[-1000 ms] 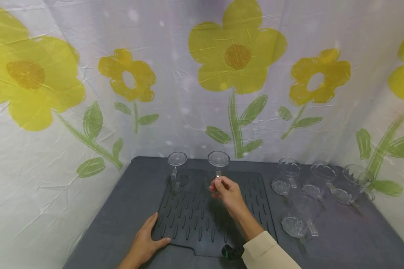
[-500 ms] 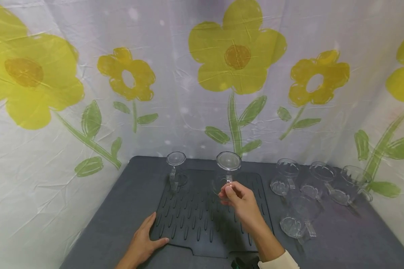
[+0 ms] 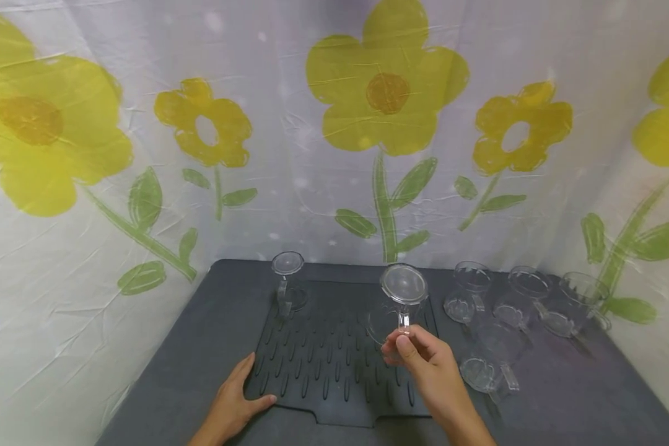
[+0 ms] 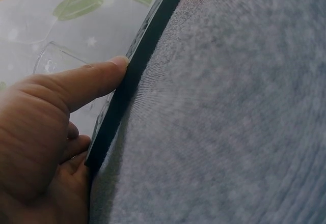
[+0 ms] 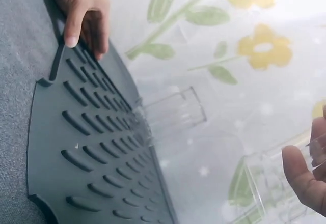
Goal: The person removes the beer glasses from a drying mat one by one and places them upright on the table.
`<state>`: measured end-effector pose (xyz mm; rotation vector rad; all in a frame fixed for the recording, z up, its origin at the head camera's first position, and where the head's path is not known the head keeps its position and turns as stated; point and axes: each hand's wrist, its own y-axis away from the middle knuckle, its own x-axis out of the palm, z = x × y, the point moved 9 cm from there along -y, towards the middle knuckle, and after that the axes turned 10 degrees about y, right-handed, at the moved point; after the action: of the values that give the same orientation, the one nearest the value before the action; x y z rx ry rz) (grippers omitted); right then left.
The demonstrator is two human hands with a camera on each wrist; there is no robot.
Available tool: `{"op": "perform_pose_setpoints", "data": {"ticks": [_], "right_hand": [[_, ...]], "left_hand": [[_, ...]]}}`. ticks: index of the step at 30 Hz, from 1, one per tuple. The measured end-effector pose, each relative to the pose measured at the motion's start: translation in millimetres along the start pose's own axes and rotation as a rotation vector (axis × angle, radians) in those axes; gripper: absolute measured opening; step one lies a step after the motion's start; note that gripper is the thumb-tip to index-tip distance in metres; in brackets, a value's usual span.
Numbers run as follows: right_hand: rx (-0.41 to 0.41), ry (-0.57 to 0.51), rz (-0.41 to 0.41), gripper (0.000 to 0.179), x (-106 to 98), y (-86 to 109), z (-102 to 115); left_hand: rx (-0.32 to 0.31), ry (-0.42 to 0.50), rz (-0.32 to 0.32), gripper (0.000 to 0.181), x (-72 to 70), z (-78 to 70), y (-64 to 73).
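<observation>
A clear mug (image 3: 404, 285) is upside down, its handle pinched in the right hand (image 3: 428, 367), over the ridged mat's (image 3: 340, 415) right side. The left hand (image 3: 231, 397), fingers extended, touches the mat's near left corner. Another inverted mug (image 3: 288, 264) stands far left; four mugs (image 3: 511, 316) stand right.

Grey table (image 3: 201, 328): ridged mat (image 3: 337, 387), four clear mugs (image 3: 469, 291).

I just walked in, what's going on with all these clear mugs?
A person's right hand holds a clear mug by its handle, apparently upside down, raised above a dark ribbed mat. The left hand touches the mat's near left corner. Another mug stands near the mat's far left corner, also seemingly upside down. Four more mugs stand on the table to the right.
</observation>
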<state>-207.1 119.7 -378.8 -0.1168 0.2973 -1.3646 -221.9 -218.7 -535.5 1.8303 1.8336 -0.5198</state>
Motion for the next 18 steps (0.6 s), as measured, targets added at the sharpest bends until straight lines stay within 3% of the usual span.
{"op": "perform_pose_setpoints", "data": {"ticks": [6, 18], "right_hand": [[0.0, 0.017, -0.016, 0.022, -7, 21.0, 6], [-0.122, 0.059, -0.104, 0.018, -19, 38.6, 16]], "left_hand": [[-0.002, -0.002, -0.001, 0.112, -0.1, -0.8, 1.1], [0.001, 0.003, -0.002, 0.111, -0.4, -1.7, 1.4]]}}
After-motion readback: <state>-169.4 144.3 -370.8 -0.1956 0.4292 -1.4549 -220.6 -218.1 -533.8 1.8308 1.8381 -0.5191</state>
